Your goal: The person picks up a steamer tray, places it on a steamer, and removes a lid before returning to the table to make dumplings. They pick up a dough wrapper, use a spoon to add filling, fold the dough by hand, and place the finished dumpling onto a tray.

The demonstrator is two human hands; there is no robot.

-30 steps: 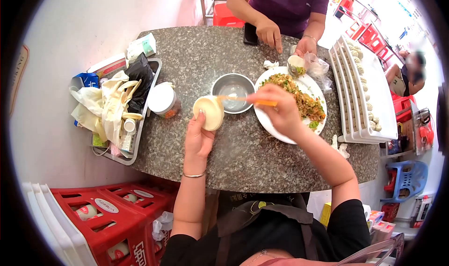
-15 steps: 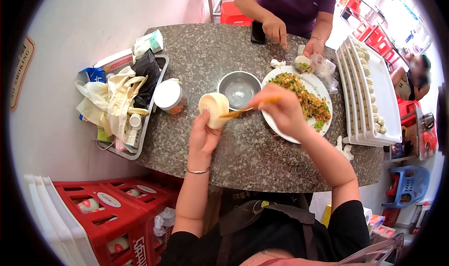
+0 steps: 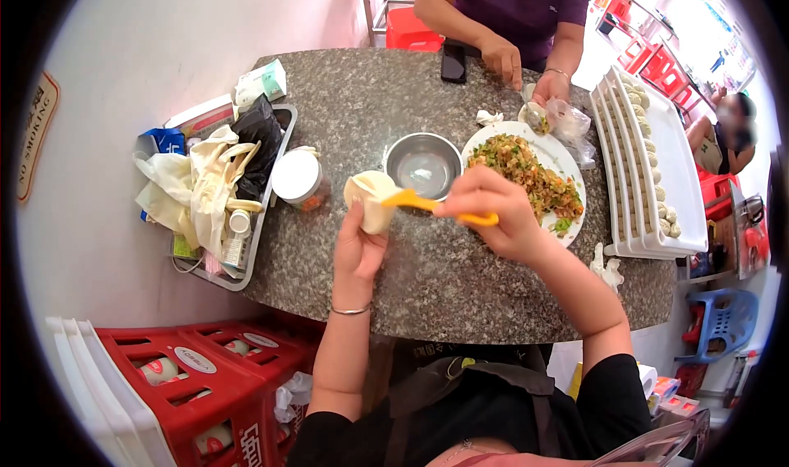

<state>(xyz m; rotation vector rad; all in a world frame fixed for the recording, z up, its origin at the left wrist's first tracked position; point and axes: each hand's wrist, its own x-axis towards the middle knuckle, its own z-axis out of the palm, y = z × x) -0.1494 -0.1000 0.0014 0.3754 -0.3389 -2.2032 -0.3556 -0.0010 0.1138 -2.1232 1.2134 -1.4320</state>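
In my left hand (image 3: 359, 249), raised over the near side of the table, is a small stack of round pale dumpling wrappers (image 3: 376, 204), with fingers and thumb curled around it. My right hand (image 3: 497, 216) grips a yellow plastic spatula (image 3: 475, 219), its flat end pointing left and overlapping the right edge of the wrappers. Just behind the two hands stands a steel bowl (image 3: 423, 165). To the right, a white plate (image 3: 567, 159) carries a heap of chopped vegetable filling (image 3: 526, 171), partly covered by my right hand.
Across the table (image 3: 353, 89), a person (image 3: 514, 15) holds a wrapper with filling. Stacked white trays of dumplings (image 3: 657, 171) stand at right. A lidded jar (image 3: 297, 178) and a cluttered grey tray (image 3: 283, 130) are at left. Red crates (image 3: 181, 401) stand beside the table.
The spatula has turned so its wide yellow end shows at the wrappers. The wrapper stack has tilted in my left hand. Across the table, the other person's right hand has moved nearer the held wrapper.
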